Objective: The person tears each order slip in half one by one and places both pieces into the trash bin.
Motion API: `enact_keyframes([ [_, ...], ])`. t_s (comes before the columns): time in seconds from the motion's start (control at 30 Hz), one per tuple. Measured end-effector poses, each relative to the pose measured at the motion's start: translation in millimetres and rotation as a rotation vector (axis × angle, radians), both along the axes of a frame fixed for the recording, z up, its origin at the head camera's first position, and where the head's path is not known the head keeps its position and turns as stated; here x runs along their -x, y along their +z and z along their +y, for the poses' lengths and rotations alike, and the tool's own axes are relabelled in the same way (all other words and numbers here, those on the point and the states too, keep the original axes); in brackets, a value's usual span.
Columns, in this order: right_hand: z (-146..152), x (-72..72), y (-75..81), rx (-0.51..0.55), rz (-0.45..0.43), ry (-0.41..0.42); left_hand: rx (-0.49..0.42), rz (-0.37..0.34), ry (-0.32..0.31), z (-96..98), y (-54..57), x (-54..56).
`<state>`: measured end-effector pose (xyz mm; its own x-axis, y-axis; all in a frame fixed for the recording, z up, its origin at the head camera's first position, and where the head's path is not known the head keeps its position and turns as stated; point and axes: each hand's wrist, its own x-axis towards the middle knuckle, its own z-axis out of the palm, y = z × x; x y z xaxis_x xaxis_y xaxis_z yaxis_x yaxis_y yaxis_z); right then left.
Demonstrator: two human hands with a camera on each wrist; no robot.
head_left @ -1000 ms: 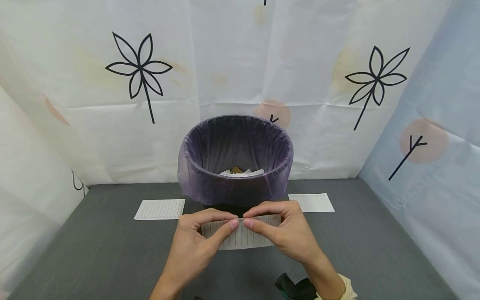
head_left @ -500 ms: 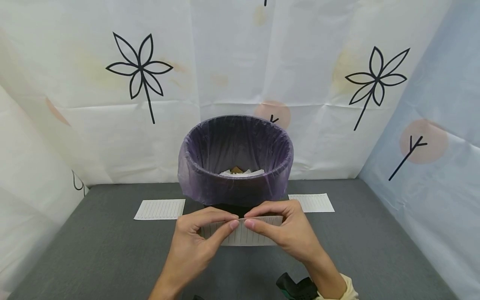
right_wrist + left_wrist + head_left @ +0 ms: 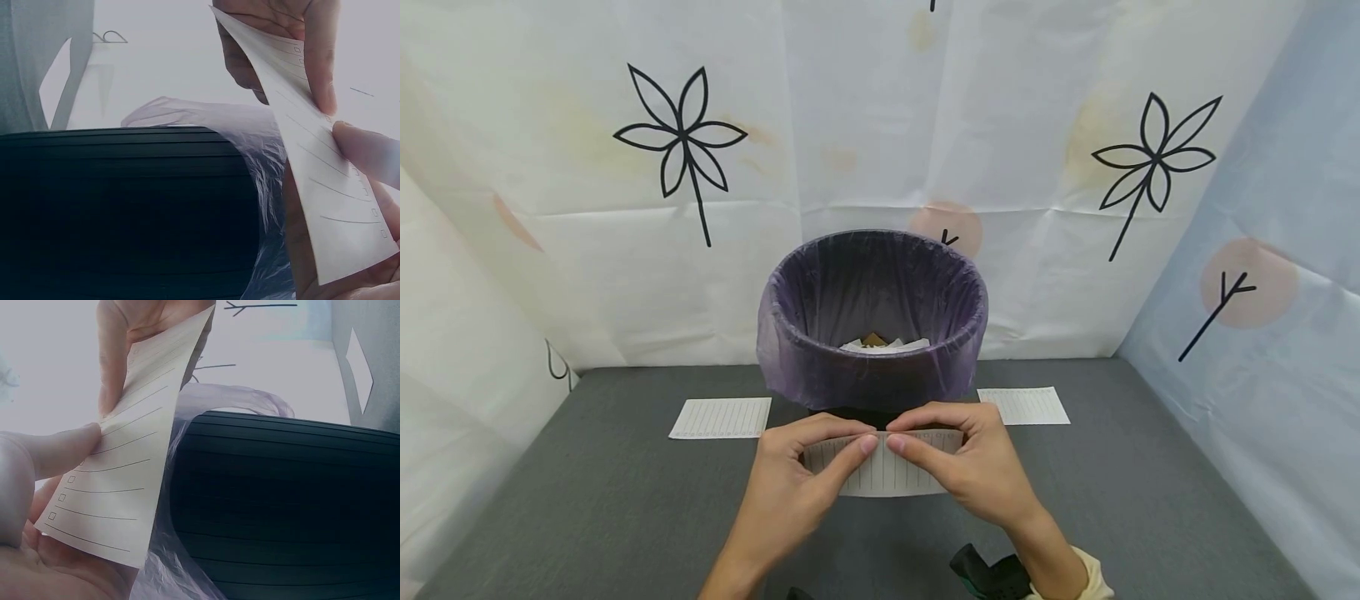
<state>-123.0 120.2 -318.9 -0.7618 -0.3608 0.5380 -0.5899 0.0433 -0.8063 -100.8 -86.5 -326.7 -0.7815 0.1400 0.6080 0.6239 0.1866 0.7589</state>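
At the far left, a thin black looped cord (image 3: 556, 362) hung at the foot of the white fabric backdrop printed with black line flowers (image 3: 850, 125), just by the back corner of the dark grey table (image 3: 610, 500). Next along, a flat white rectangular paper slip with ruled lines (image 3: 721, 418) lay on the table, just beyond my left hand (image 3: 797, 475). With that hand's thumb and fingers I pinched the upper edge of a pale rectangular ruled sheet with small printed checkboxes (image 3: 887, 475), close to its middle. The sheet was above the table in front of the round black ridged bin lined with translucent purple plastic (image 3: 872, 379), and both wrist views showed it slightly bowed. Inside the bin I could see white paper pieces (image 3: 898, 344) and a small brown piece (image 3: 873, 339). My right hand (image 3: 973, 462) pinched the same edge, its thumb tip just beside my left one. Behind that hand lay a second white ruled slip (image 3: 1024, 407), partly hidden. Nearer me, a black curved object (image 3: 992, 575) sat beside my right wrist, next to my cream sleeve (image 3: 1093, 579)
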Motion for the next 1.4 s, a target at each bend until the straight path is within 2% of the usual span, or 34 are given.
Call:
enact_keyframes([
  [0.3,-0.7,0.9,-3.2,-0.025,-0.002,-0.018,0.004,0.024,0.002,1.0,-1.0,0.3],
  [0.47,-2.6,1.6,-4.8,-0.035,0.021,-0.014,0.011,0.002,0.002,1.1,-1.7,0.8],
  [0.63,-4.5,2.9,-6.2,-0.023,0.11,-0.001,0.007,-0.105,-0.025,-1.0,-0.9,0.7],
  [0.87,-6.6,4.0,-6.5,0.001,0.2,0.02,-0.084,-0.359,-0.156,-6.6,3.3,1.8],
  [1.0,-7.4,3.1,-7.0,0.007,0.19,0.014,-0.096,-0.412,-0.183,-8.7,4.5,2.6],
  [1.4,-9.3,-0.1,-7.4,0.0,0.047,-0.07,-0.164,-0.516,-0.203,-10.0,6.1,3.7],
])
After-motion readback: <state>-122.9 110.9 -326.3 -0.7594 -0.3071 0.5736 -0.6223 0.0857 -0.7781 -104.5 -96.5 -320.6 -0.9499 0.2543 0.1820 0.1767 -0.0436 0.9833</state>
